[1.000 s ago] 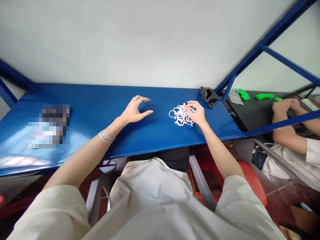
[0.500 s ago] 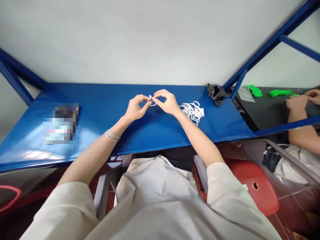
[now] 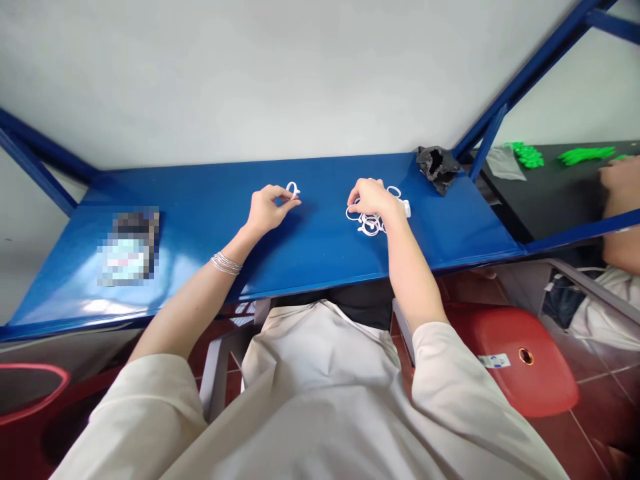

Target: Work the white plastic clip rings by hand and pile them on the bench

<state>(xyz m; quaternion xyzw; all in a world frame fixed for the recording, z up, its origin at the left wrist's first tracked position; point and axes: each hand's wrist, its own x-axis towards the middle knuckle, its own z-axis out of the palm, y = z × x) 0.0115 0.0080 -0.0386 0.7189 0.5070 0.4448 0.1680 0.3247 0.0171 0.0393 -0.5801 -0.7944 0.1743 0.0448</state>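
My left hand (image 3: 267, 209) pinches a small white plastic ring (image 3: 293, 191) between thumb and fingers, held just above the blue table (image 3: 200, 220). My right hand (image 3: 373, 198) rests curled on a pile of several white rings (image 3: 373, 223) to the right, fingers down among them; whether it grips one is hidden. A silver bracelet sits on my left wrist.
A crumpled black bag (image 3: 437, 167) lies at the table's back right corner. A blurred flat object (image 3: 127, 247) lies at the left. Blue frame bars rise at both ends. Another person's hand (image 3: 617, 177) works at a black table with green parts (image 3: 583, 155). A red stool (image 3: 520, 363) stands below right.
Both hands met over the table's middle with one ring; now my right hand has gone back to the pile while my left keeps the ring.
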